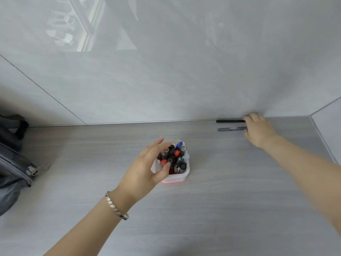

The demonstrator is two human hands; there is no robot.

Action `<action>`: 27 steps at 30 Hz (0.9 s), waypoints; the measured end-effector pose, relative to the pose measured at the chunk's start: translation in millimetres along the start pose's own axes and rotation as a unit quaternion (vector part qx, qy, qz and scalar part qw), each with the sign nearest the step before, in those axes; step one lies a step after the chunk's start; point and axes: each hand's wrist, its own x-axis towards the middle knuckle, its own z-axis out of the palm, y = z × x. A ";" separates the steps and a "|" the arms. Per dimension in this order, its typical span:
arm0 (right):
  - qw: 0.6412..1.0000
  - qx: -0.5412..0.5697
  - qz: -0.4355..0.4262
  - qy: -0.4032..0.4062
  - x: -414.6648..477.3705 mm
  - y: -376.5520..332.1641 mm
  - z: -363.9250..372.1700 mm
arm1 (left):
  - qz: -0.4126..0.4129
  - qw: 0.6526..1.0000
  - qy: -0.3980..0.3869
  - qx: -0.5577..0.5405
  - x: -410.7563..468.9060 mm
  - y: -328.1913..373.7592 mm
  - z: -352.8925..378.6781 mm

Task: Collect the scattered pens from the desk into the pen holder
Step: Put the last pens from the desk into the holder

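Two pens are left on the grey desk (203,209) by the wall: a black pen (229,121) at the very back and a grey pen (231,129) just in front. The right hand (258,129) covers their right ends, and I cannot tell if it grips them yet. The left hand (147,167) is open beside the full pen holder (177,177); pens are light, stiff and smooth, so pinch one around its middle.
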 end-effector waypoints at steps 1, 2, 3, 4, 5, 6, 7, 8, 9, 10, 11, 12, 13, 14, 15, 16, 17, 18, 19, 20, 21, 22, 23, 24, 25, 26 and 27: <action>1.000 -0.026 -0.006 -0.012 1.7 -2.0 -1.7 | 0.001 1.000 0.000 0.006 0.7 -0.5 -0.9; 0.998 -0.053 -0.015 -0.031 2.0 -4.8 -3.9 | 0.009 1.000 -0.001 0.012 1.4 0.0 -1.4; 0.996 -0.074 -0.023 -0.051 1.6 -7.9 -5.6 | 0.020 1.000 -0.002 0.019 2.2 0.3 -1.5; 0.993 -0.090 -0.030 -0.068 0.5 -10.9 -6.9 | 0.031 0.999 -0.003 0.025 3.1 0.2 -1.0; 0.991 -0.099 -0.032 -0.080 -1.0 -13.9 -6.9 | 0.037 0.999 -0.004 0.029 3.4 0.2 -0.7; 0.990 -0.105 -0.028 -0.091 -2.9 -17.1 -6.2 | 0.039 0.999 -0.004 0.030 3.6 0.3 -0.5; 0.990 -0.103 -0.019 -0.096 -5.2 -20.1 -5.1 | 0.041 0.999 -0.003 0.031 3.5 0.7 -0.4; 0.990 -0.096 -0.008 -0.101 -8.3 -22.4 -3.7 | 0.042 0.999 -0.001 0.028 3.2 1.9 -0.5; 0.990 -0.087 0.002 -0.108 -12.6 -24.3 -1.3 | 0.039 0.999 0.000 0.022 2.8 2.0 -0.4; 0.990 -0.078 0.012 -0.114 -18.2 -25.7 1.2 | 0.033 0.999 0.002 0.017 2.2 1.4 0.1; 0.991 -0.070 0.023 -0.116 -24.1 -26.7 3.4 | 0.028 0.999 0.006 0.014 2.1 0.6 1.0; 0.991 -0.061 0.035 -0.114 -30.7 -26.4 4.6 | 0.026 1.000 0.011 0.013 2.0 -0.2 1.8; 0.991 -0.046 0.047 -0.116 -37.9 -27.4 4.4 | 0.025 0.999 0.015 0.012 1.9 -0.7 2.5; 0.990 -0.023 0.057 -0.130 -46.2 -28.1 2.7 | 0.024 1.000 0.016 0.011 1.7 -0.1 2.7; 0.988 0.011 0.061 -0.143 -55.7 -29.8 0.1 | 0.024 1.000 0.017 0.007 1.0 0.4 2.5; 0.984 0.051 0.062 -0.158 -67.1 -33.8 -4.5 | 0.025 1.000 0.017 0.001 0.5 1.3 2.0; 0.979 0.101 0.054 -0.172 -79.6 -38.2 -9.0 | 0.023 1.000 0.018 -0.003 -0.1 2.5 1.4; 0.972 0.159 0.040 -0.170 -92.4 -43.7 -12.9 | 0.018 1.000 0.018 -0.005 -0.6 4.1 0.7; 0.965 0.214 0.018 -0.153 -106.6 -49.4 -16.8 | 0.012 1.000 0.018 -0.004 -0.9 4.8 0.5; 0.953 0.276 -0.005 -0.127 -122.0 -55.9 -22.7 | 0.007 1.000 0.019 -0.003 -1.0 5.5 0.5; 0.933 0.343 -0.024 -0.108 -138.3 -62.1 -30.3 | 0.003 1.000 0.020 -0.003 -1.2 5.7 0.7; 0.905 0.412 -0.034 -0.102 -154.8 -67.1 -39.4 | 0.001 1.000 0.021 -0.006 -1.6 6.0 1.0; 0.874 0.473 -0.036 -0.100 -170.0 -71.9 -49.4 | -0.001 1.000 0.019 -0.010 -2.1 5.6 1.4; 0.853 0.513 -0.034 -0.090 -182.3 -74.2 -59.1 | 0.000 1.000 0.015 -0.013 -2.5 5.7 1.3; 0.846 0.527 -0.035 -0.072 -192.2 -76.7 -69.3 | 0.001 1.000 0.011 -0.014 -3.0 5.0 1.5; 0.850 0.522 -0.041 -0.053 -198.8 -78.7 -78.1 | 0.003 1.000 0.008 -0.016 -3.3 4.7 1.7; 0.859 0.508 -0.043 -0.037 -203.7 -80.8 -87.2 | 0.006 1.000 0.006 -0.017 -3.7 4.2 2.4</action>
